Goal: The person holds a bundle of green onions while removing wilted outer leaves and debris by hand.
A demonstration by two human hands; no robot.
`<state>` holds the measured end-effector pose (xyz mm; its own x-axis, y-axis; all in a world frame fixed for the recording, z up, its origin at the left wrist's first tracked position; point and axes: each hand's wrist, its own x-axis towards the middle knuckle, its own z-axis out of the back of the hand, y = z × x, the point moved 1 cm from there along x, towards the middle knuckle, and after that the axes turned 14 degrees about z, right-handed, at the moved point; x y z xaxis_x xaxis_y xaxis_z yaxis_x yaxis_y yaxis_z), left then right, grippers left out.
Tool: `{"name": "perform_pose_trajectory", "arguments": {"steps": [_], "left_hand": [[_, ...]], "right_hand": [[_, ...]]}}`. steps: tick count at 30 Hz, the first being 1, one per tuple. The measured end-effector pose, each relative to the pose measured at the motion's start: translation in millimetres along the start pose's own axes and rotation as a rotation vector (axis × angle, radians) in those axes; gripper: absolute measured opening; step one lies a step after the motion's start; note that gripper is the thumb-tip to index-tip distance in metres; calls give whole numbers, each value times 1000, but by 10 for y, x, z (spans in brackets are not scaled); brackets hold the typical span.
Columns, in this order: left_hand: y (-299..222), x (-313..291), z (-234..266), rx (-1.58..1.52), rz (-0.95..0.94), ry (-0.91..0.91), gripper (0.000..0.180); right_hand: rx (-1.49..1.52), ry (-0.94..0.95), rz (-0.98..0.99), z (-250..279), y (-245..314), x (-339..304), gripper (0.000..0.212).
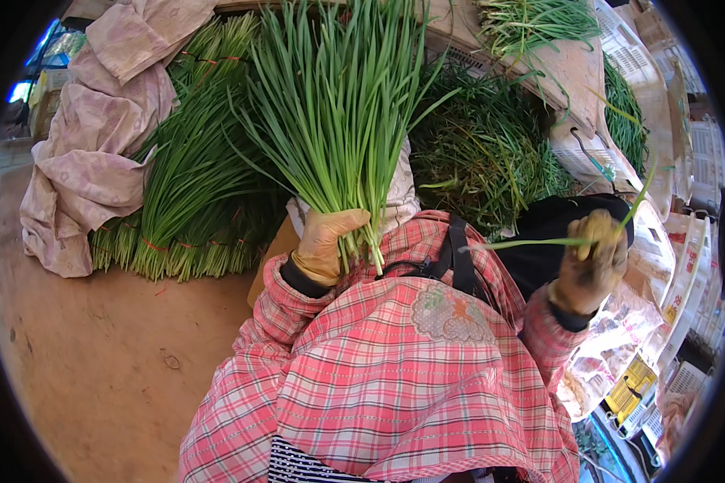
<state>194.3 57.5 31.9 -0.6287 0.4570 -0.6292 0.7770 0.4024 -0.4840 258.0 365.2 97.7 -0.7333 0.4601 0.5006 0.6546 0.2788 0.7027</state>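
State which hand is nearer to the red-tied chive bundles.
Left. The left hand, gripping a chive bunch, is just to the right of the red-tied chive bundles; the right hand, holding loose leaves, is much farther right.

Pale patterned cloth (89,189), bunched at left; white plastic crates (630,50), along right; yellow crate (640,373), lower right.
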Motion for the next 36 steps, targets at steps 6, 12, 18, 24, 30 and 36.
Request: {"name": "perform_pose_trajectory", "arguments": {"steps": [6, 12, 18, 24, 30, 36], "left_hand": [[-14, -18, -40, 50, -13, -6, 34], [13, 27, 45, -21, -6, 104, 31], [40, 30, 66, 12, -12, 278, 36], [62, 54, 140, 89, -57, 211, 38], [147, 106, 173, -137, -16, 197, 44], [57, 24, 231, 25, 26, 142, 43]], "right_hand": [[-881, 436, -552, -122, -418, -224, 27], [-449, 910, -604, -991, -1022, -632, 31], [-390, 609, -758, -1014, -1125, -669, 19], [-234, 437, -887, -1080, -1165, -632, 15], [-228, 614, -615, -1049, -1048, -598, 11], [67, 285, -565, -727, -882, -526, 3]]}}
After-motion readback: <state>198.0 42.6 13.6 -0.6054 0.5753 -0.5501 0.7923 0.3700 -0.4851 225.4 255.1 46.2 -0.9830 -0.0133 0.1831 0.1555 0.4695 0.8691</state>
